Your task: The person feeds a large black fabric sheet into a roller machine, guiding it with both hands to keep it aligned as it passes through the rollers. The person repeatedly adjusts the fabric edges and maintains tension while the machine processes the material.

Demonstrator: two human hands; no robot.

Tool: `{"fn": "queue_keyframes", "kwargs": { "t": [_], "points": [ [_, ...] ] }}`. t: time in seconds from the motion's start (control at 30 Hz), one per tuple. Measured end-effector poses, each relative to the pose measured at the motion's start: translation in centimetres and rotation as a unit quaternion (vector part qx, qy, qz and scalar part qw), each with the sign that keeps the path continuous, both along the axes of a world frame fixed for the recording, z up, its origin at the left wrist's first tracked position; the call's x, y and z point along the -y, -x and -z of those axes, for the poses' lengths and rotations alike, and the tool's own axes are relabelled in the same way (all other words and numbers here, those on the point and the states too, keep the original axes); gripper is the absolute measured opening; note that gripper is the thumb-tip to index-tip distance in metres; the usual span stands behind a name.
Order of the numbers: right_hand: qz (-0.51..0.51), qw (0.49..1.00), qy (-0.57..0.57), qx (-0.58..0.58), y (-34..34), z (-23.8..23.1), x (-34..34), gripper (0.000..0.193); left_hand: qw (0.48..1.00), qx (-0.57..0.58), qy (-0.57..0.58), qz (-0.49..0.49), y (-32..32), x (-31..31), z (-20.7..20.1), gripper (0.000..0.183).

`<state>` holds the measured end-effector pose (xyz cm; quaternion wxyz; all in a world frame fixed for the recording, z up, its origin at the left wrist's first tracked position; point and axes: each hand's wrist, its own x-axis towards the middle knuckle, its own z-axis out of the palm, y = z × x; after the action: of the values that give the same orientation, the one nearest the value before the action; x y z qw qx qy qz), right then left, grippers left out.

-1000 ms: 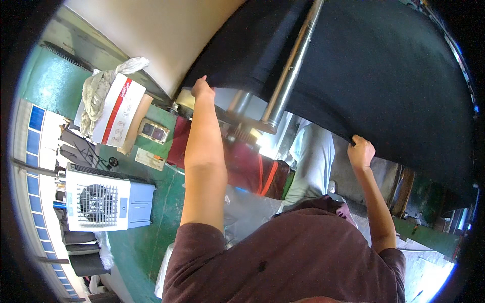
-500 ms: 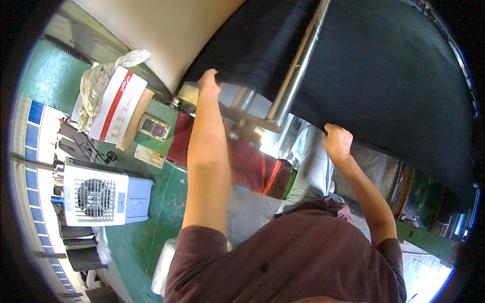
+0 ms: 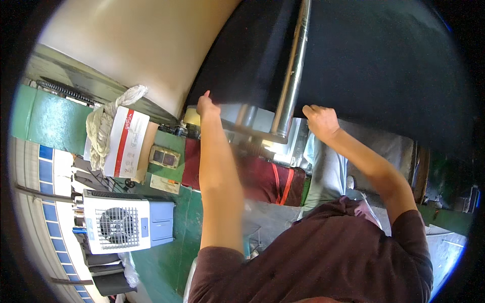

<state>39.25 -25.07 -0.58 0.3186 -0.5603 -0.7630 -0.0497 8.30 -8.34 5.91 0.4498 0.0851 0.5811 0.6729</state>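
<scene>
A wide black sheet of fabric-like material [image 3: 374,60] spreads out before me, its near edge running between my hands. My right hand [image 3: 322,121] is closed on that edge, just right of a shiny metal bar [image 3: 292,81]. Over at the sheet's left corner, my left hand [image 3: 208,105] grips the edge with the thumb pointing up; its other fingers are mostly hidden. The metal bar slants across the black sheet and ends between my forearms. Below its end lies a dark red cloth cover [image 3: 252,174] with a bright red strap [image 3: 287,186].
A large pale, smooth surface [image 3: 141,45] curves at the upper left. On the green machine frame [image 3: 55,118] sit a white-and-red box [image 3: 126,144], a rag [image 3: 101,134] and a switch box [image 3: 164,157]. An air cooler [image 3: 121,224] stands on the floor at left.
My right hand has moved left and up, closer to the metal bar, still holding the sheet's edge. The left hand keeps its place at the corner. The whole view has shifted and turned slightly.
</scene>
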Motion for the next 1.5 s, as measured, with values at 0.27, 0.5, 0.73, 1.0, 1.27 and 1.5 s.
{"fn": "queue_keyframes", "kwargs": {
  "t": [0.27,0.5,0.73,1.0,1.27,1.5],
  "points": [
    [0.231,0.963,0.066,0.119,-17.8,1.8,3.9,0.015,0.985,-0.001,-0.017,0.17,1.4,-0.8,1.6,0.025],
    [0.396,0.888,0.232,0.031,-31.6,7.1,15.3,0.028,0.993,-0.033,0.038,0.105,3.7,-2.5,3.1,0.025],
    [0.366,0.916,0.164,0.018,-22.4,6.6,16.0,0.007,0.998,0.023,0.034,-0.057,4.7,-2.6,2.9,0.029],
    [0.285,0.941,0.18,0.016,-16.8,5.4,15.0,0.006,0.998,-0.025,0.017,0.046,5.2,-2.7,3.8,0.013],
    [0.244,0.95,0.191,0.036,-12.8,3.2,12.5,0.005,0.994,-0.044,0.025,0.098,5.1,-2.9,3.7,0.019],
    [0.185,0.964,0.188,0.042,-9.2,1.4,10.3,0.008,0.987,-0.017,-0.013,0.16,2.4,-1.9,2.4,0.018]
  ]
}}
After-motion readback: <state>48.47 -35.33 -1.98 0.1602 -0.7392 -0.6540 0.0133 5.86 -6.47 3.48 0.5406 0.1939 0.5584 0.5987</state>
